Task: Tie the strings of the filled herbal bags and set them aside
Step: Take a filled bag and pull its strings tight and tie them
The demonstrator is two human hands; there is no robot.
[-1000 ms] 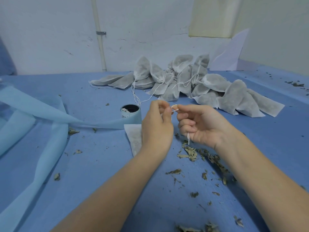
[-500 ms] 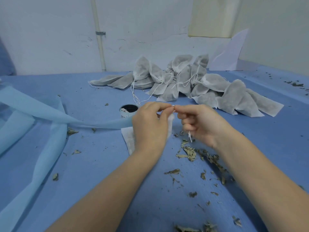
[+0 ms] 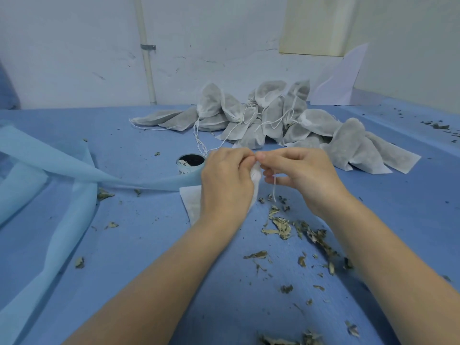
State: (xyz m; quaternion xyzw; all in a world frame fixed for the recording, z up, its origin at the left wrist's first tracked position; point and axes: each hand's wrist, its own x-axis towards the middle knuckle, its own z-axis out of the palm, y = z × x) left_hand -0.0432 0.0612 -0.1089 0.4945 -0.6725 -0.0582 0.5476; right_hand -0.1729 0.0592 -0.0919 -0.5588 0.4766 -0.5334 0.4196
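A white herbal bag lies on the blue table under my hands, mostly hidden by my left hand. Its gathered neck shows between the two hands. My left hand pinches the string at the neck with thumb and forefinger. My right hand pinches the string right beside it, fingertips almost touching the left ones. A loose white string end hangs down from my right fingers. A pile of several filled, tied grey-white bags lies behind the hands, near the wall.
A small round tin stands left of my hands. A light blue fabric strip runs across the left of the table. Dried herb scraps are scattered to the front right. A white wall closes the back.
Both hands have dropped closer to the bag and their fingertips have come together at its neck. The small string loop seen between them earlier is no longer visible.
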